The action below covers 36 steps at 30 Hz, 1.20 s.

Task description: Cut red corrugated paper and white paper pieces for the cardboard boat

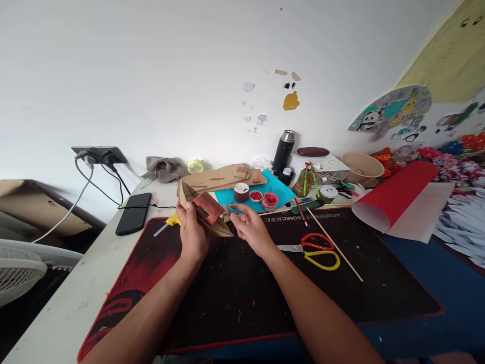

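Note:
My left hand (193,233) grips a small cardboard model house (206,212) with a red-painted roof, holding it tilted above the black and red desk mat (371,283). My right hand (250,228) hovers just to the right of the model with its fingers spread and stretched toward it, holding nothing. Open pots of red paint (269,200) stand on a blue sheet (282,191) just beyond the hands.
Red and yellow scissors (316,250) and a thin wooden stick (335,245) lie right of my hands. A black phone (133,213), flat cardboard (217,178), a black flask (283,150), a rolled red sheet (396,194) and a beige bowl (361,167) surround the mat.

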{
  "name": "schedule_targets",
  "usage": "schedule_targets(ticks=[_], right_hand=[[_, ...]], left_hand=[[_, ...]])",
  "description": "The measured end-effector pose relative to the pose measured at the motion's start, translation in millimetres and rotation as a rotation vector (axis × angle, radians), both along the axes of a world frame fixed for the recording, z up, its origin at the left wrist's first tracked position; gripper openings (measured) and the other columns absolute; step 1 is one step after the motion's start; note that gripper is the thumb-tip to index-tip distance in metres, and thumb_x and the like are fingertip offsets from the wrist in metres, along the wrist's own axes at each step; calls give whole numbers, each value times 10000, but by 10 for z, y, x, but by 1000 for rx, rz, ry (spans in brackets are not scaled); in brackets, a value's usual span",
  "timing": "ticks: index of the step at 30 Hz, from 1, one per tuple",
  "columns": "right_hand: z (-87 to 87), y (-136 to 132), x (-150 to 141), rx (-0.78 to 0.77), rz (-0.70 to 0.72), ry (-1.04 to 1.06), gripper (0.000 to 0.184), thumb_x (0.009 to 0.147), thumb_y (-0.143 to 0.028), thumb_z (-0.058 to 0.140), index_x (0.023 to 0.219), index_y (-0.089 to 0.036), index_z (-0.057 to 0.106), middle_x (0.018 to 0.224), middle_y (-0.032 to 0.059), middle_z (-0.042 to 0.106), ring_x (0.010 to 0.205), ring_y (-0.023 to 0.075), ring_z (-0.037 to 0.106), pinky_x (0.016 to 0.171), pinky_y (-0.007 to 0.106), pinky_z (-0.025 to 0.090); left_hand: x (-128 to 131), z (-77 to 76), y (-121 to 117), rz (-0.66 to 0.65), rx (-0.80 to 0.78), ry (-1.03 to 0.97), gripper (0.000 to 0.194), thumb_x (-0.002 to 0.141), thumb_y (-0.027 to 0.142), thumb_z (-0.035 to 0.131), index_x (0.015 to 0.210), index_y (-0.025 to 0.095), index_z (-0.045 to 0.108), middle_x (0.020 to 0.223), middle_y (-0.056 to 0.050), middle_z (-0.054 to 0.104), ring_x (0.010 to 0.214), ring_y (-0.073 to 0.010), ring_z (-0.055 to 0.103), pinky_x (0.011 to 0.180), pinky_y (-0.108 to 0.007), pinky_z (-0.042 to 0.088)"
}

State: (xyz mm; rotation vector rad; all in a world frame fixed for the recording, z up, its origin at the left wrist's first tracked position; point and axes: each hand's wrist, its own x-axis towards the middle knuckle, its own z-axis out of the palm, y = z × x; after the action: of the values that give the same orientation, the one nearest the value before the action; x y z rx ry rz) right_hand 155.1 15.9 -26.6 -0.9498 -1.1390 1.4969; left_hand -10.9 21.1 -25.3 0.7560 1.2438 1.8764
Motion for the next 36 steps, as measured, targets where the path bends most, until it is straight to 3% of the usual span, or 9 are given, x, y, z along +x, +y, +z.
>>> schedule_targets(ticks=[5,10,14,20,27,36], right_hand=[[-17,-7,-1,60,17,-92,607,871,-601,848,1317,-220,692,623,-110,420,535,122,381,526,272,274],[1,-30,-8,138,24,-180,557,866,-527,874,1313,-237,713,656,-90,472,627,154,459,623,289,332],[-3,-52,-22,139,31,-261,560,827,-464,921,1307,-255,722,707,-71,529,662,166,493,634,291,333],[-36,-58,-42,146,6,-296,513,836,-458,920,1260,-246,721,733,-55,568,682,176,512,643,295,353],[-130,-56,-97,162,-15,-308,497,817,-482,941,1203,-258,722,719,-55,568,662,170,500,614,286,331],[-159,-56,-142,170,16,-286,527,810,-463,920,1192,-224,647,712,-84,547,641,148,473,612,284,320]], left_hand=[[12,17,10,-21,-7,-32,275,1061,552,669,1251,355,693,1252,-8,763,1279,-212,686,997,-249,561],[58,50,-46,-3,-14,91,291,1074,536,655,1299,355,692,1355,-20,727,1343,-213,642,1088,-257,511],[101,133,-131,-32,-55,219,253,1103,468,621,1308,328,668,1439,-30,686,1424,-238,579,1228,-292,398],[152,219,-178,-57,-89,273,256,1134,415,549,1355,314,629,1452,-47,650,1440,-242,547,1258,-302,360],[173,177,-175,-28,-150,300,245,1136,441,536,1288,291,654,1402,-69,656,1465,-252,541,1278,-308,343],[138,66,-161,4,-155,539,522,1151,529,346,1508,201,539,1427,-143,634,1406,-281,583,1255,-395,426]])
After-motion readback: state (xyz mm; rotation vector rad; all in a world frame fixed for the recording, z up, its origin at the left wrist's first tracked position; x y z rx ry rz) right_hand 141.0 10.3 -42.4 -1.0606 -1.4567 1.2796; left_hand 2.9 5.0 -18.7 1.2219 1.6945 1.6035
